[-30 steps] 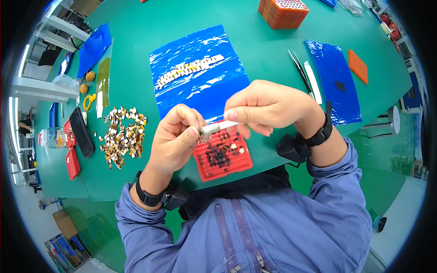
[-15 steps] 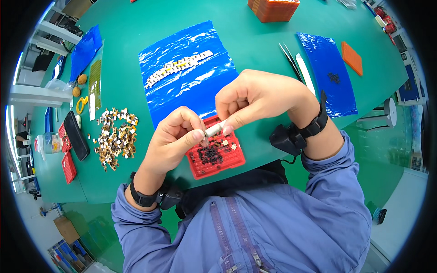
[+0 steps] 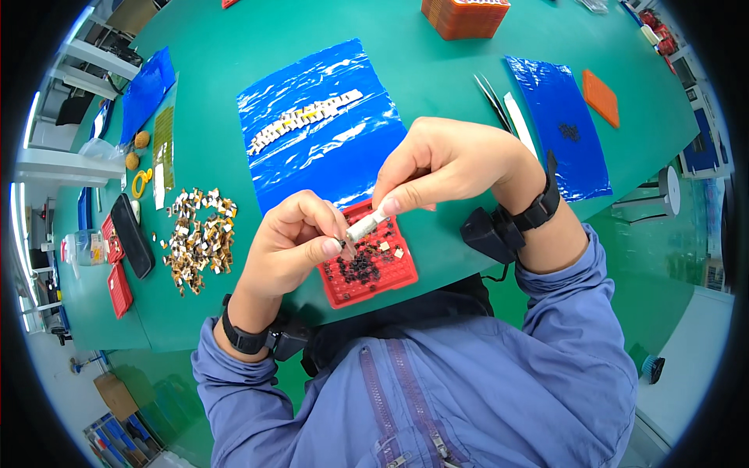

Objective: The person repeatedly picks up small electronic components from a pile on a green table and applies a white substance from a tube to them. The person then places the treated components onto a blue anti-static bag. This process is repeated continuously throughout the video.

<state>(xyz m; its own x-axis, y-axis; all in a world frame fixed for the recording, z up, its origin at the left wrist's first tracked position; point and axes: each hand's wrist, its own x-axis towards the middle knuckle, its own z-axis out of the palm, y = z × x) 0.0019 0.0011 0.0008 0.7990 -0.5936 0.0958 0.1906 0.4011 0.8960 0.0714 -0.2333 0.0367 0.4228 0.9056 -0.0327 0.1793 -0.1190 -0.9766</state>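
Observation:
Over the red tray point(image 3: 398, 273), my right hand point(image 3: 452, 168) pinches one end of a small white cylindrical piece point(image 3: 363, 228) between thumb and fingers. My left hand point(image 3: 292, 242) is curled at the other end of it, thumb and fingertips close together. A thin, clear-looking sliver shows by the left fingertips; what they hold cannot be made out. Below both hands, the tray carries many small black parts point(image 3: 360, 269) and a few cream square pieces point(image 3: 385, 246). Just beyond lies a blue sheet point(image 3: 312, 171) with a slanted row of small white and yellow parts point(image 3: 304, 118).
A pile of small brown-and-white parts point(image 3: 199, 242) lies left, near a black case point(image 3: 133, 234) and yellow scissors point(image 3: 141, 182). Rightward are tweezers point(image 3: 491, 101), a white strip point(image 3: 520, 123), another blue sheet point(image 3: 573, 156) and an orange block point(image 3: 601, 99). Stacked orange trays point(image 3: 466, 19) stand at the back.
My right hand has shifted slightly, its fingers now at the far end of the white piece. The left thumb and fingertips have moved slightly down and left, showing more of the piece.

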